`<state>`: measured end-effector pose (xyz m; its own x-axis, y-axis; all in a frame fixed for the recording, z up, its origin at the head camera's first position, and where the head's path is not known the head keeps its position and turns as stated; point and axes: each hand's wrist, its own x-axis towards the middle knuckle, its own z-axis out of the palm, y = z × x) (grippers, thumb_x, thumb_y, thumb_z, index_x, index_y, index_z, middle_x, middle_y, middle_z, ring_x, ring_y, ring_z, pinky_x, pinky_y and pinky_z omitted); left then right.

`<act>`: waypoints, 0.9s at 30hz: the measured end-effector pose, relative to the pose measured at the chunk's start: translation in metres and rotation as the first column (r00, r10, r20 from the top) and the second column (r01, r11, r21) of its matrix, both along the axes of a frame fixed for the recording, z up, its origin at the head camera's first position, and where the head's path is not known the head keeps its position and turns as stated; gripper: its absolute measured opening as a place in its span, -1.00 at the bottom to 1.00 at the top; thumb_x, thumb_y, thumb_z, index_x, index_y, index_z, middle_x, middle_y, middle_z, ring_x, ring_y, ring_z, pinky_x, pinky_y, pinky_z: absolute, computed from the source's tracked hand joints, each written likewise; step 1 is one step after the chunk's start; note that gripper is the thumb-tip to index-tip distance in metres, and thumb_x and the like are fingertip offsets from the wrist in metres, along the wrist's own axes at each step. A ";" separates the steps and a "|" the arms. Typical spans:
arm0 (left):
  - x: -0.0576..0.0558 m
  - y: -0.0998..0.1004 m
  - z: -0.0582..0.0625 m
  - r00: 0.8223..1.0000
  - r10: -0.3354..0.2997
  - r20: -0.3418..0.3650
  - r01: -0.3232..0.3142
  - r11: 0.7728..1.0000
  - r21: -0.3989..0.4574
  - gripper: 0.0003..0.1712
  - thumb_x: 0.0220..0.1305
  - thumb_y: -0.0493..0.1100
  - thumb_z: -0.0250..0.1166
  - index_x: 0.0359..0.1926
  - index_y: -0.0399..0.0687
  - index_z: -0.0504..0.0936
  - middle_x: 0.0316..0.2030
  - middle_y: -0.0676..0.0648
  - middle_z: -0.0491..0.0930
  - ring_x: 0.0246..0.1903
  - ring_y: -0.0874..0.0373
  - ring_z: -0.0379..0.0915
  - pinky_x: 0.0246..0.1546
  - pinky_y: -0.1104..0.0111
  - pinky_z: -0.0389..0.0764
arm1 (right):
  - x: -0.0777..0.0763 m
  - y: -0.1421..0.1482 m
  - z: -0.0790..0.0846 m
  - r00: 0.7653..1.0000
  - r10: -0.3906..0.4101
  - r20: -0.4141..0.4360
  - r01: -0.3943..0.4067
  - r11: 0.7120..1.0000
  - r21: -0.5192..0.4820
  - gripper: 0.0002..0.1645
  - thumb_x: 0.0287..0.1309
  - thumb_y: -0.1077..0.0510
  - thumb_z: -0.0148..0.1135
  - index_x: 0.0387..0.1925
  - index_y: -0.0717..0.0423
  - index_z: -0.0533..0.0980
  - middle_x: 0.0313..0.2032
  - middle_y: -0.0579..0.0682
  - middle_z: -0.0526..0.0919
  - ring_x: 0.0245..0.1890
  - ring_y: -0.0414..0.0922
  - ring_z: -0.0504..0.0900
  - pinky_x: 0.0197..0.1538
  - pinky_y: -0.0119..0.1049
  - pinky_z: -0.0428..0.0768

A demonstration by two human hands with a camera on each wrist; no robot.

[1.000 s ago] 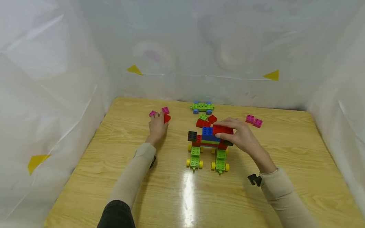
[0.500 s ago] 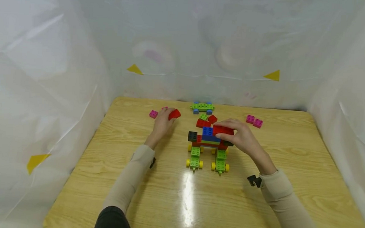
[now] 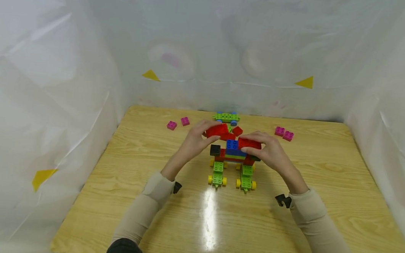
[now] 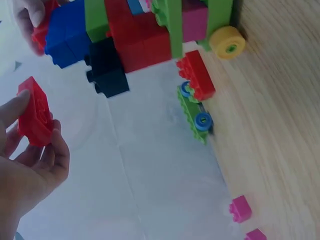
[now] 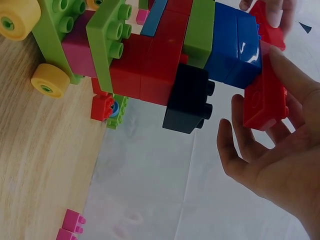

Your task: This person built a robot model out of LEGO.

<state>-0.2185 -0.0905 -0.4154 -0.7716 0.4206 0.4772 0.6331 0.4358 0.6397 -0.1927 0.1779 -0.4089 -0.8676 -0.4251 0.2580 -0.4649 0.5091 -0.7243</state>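
My left hand (image 3: 195, 140) pinches a red brick (image 4: 35, 111) between thumb and fingers, held up at the left of a built wheeled model. On the model's top, my right hand (image 3: 269, 148) grips another red brick (image 5: 265, 102) that lies against the blue bricks (image 5: 232, 47) and juts past their end. Below the blue come a lime layer (image 5: 200, 35), red bricks (image 5: 150, 70) and black end bricks (image 3: 215, 150). Two green wheeled bases (image 3: 218, 175) with yellow wheels carry the model. My right palm hides part of its right end.
Behind the model stand a green car base (image 3: 226, 117) with blue wheels and loose red bricks (image 3: 237, 131). Pink bricks lie at the back left (image 3: 171, 125) and back right (image 3: 288, 136). White sheeting (image 3: 227, 47) encloses the wooden table (image 3: 123, 198).
My left hand has picked up the red brick from beside the pink bricks at the left and carried it right, up to the model. My right hand has stayed on its brick.
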 end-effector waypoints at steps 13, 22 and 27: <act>0.008 0.017 -0.003 0.986 -0.158 -0.049 0.152 0.982 -0.109 -0.55 0.26 -0.24 0.32 0.18 -0.10 0.56 -0.01 -0.10 0.52 -0.02 0.07 0.42 -0.01 0.30 0.49 | 0.001 0.000 -0.001 1.000 0.007 -0.026 -0.008 1.000 -0.028 -0.55 0.15 0.09 0.36 0.10 0.00 0.59 -0.05 0.00 0.62 -0.07 -0.06 0.51 -0.09 -0.04 0.51; 0.008 0.019 -0.001 0.984 -0.178 -0.019 0.174 0.977 -0.121 -0.60 0.29 -0.23 0.29 0.15 -0.07 0.58 -0.01 -0.11 0.50 -0.06 0.09 0.43 -0.11 0.34 0.49 | 0.000 0.000 0.000 0.999 0.017 -0.045 -0.018 1.000 -0.022 -0.55 0.14 0.12 0.36 0.10 0.02 0.59 -0.07 -0.01 0.63 -0.15 -0.10 0.52 -0.20 -0.20 0.52; 0.008 0.020 0.000 0.980 -0.196 -0.012 0.193 0.973 -0.125 -0.61 0.29 -0.23 0.29 0.14 -0.09 0.60 0.01 -0.11 0.50 -0.04 0.08 0.43 -0.09 0.34 0.48 | 0.000 0.001 0.000 0.999 0.012 -0.038 -0.013 1.000 -0.020 -0.55 0.14 0.11 0.36 0.10 0.01 0.59 -0.08 -0.01 0.63 -0.17 -0.11 0.50 -0.24 -0.28 0.51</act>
<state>-0.2101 -0.0702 -0.4153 -0.6580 0.6182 0.4301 0.7282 0.3768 0.5725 -0.1929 0.1787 -0.4086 -0.8516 -0.4306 0.2990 -0.4985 0.4888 -0.7160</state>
